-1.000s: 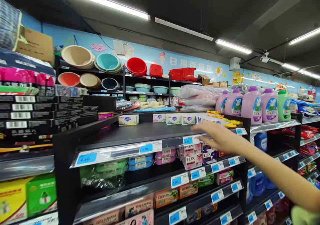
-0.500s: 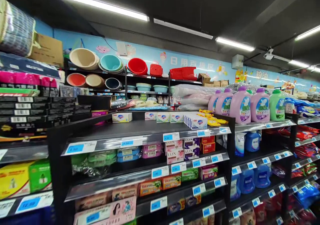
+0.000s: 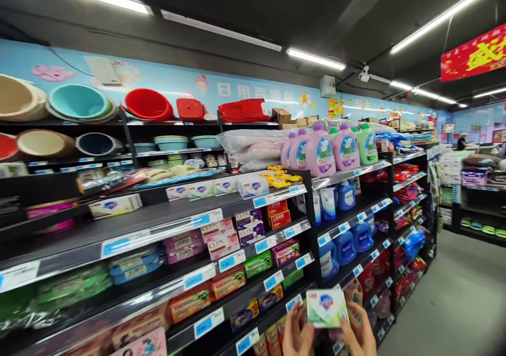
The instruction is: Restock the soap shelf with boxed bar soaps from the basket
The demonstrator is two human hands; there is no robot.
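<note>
Soap box [image 3: 326, 307] pinched between left hand [image 3: 297, 335], right hand [image 3: 361, 332]; aisle floor [image 3: 454, 303] beside.

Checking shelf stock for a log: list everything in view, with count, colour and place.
wash basins: several, red, teal, beige, back wall shelves
basket: one, red, right of the basins
detergent bottles: four lilac, at least one green, top shelf
refill bottles: several, blue, shelves below
boxed soaps: several, white, top shelf, left of the bottles
price tags: many, blue and white, shelf edges
banner: one, red, upper right
soap box: one, white and green, between both hands
left hand: bottom centre, gripping the soap box
right hand: bottom centre, gripping the soap box
</note>
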